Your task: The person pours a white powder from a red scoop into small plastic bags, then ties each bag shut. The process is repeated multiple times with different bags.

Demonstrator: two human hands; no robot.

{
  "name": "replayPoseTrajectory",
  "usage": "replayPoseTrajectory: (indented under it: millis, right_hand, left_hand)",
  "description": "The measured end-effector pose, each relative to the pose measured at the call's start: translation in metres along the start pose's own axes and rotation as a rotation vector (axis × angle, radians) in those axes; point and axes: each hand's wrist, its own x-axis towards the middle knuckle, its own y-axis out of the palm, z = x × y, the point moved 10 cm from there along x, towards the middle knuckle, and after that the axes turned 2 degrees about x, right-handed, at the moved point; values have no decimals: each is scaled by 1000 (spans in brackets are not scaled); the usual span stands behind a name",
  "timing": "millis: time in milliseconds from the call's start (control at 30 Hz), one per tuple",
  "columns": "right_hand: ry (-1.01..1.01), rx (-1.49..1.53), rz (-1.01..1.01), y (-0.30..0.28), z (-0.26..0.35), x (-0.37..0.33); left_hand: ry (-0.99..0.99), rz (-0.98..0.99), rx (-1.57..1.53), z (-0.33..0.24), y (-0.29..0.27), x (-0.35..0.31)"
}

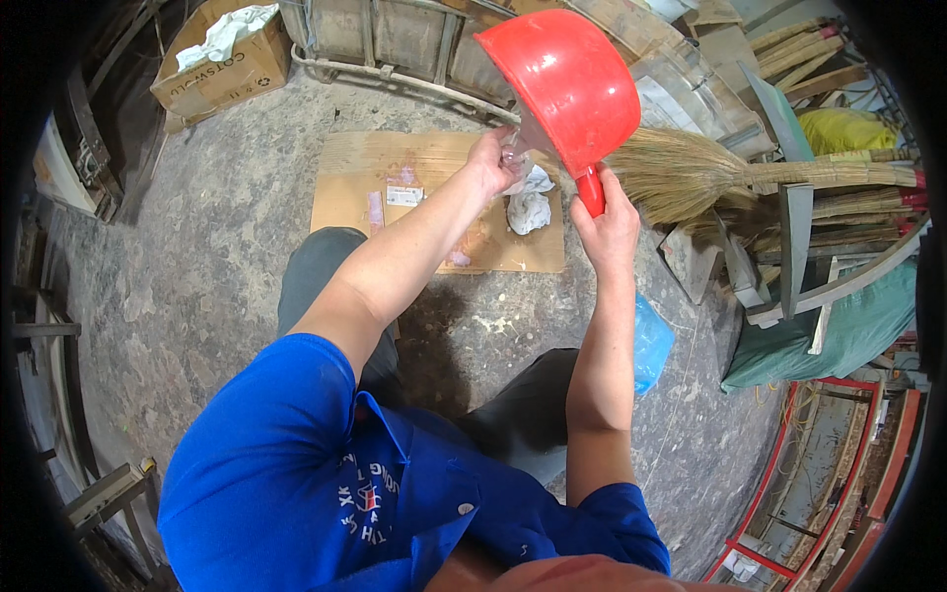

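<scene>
Gripped by its handle in my right hand, a red plastic dipper is held up and tilted, its mouth toward the left. Close to its rim, my left hand is closed around a clear see-through item, perhaps a small cup or bottle; its shape is partly hidden by the fingers. Below the hands a flat sheet of cardboard lies on the floor, with pinkish stains. On it are a crumpled white cloth or paper, a small white card and a pinkish strip.
A straw broom and more brooms lie at the right, beside metal frames and a green sheet. Something blue and plastic is on the floor by my right forearm. An open carton stands at the far left.
</scene>
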Motion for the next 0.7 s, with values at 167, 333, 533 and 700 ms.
replayPoseTrajectory:
  millis: [167, 333, 533, 700]
  right_hand:
    - [-5, -22, 5, 1, 0, -1]
    - [-7, -33, 6, -1, -2, -2]
    - [13, -33, 8, -2, -7, -3]
    - [-10, -19, -6, -2, -3, -1]
  left_hand:
    - [-1, -38, -16, 0, -3, 2]
    - [-27, -18, -34, 6, 3, -1]
    - [-42, -54, -24, 10, 4, -5]
    - [-21, -75, -19, 5, -1, -3]
